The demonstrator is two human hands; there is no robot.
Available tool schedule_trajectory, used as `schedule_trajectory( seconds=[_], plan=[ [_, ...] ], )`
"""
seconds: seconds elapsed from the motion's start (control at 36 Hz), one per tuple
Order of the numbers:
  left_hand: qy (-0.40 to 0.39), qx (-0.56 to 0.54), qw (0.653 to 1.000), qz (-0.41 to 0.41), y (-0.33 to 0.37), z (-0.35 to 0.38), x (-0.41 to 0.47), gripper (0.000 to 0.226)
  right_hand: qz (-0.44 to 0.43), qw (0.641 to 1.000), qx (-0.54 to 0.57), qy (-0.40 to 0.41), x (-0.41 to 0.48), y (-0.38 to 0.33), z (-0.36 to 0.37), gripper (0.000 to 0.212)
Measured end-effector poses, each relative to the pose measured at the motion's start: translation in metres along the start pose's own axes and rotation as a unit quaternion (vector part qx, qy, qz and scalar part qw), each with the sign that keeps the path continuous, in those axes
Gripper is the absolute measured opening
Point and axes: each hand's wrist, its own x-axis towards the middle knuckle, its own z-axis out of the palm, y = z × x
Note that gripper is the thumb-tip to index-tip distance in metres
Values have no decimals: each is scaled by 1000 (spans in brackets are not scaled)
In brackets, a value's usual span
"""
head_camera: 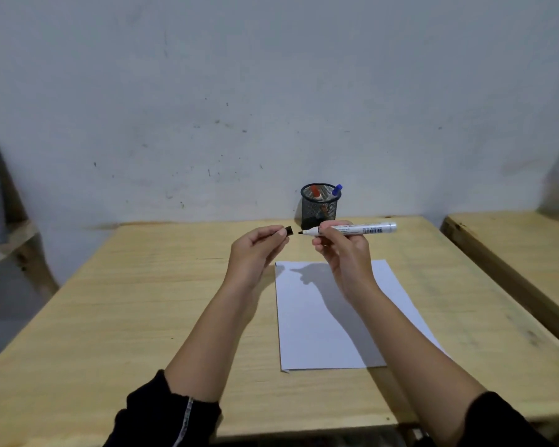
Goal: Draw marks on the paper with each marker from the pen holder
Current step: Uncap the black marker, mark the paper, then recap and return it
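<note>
Against the grey wall, my wooden table (149,317) carried the white paper (307,330), lying in front of the mesh pen holder (319,209). Above the paper, just before the holder, my right hand (344,250) pinched the uncapped black marker (359,229), tip leftward. My left hand (255,250) pinched its black cap (289,230), just apart from the tip. Inside the holder stood a red marker (316,192) and a blue marker (335,191).
</note>
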Motion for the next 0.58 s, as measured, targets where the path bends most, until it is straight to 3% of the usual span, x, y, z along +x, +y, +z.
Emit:
schedule_trajectory(
  seconds=[0.22,0.58],
  plan=[
    [-34,-44,998,-19,-4,13,-7,13,1,1000,-1,-23,-7,-6,-4,17],
    [-80,-21,996,-21,0,26,-10,9,11,1000,13,-9,-4,-17,-15,18]
  ],
)
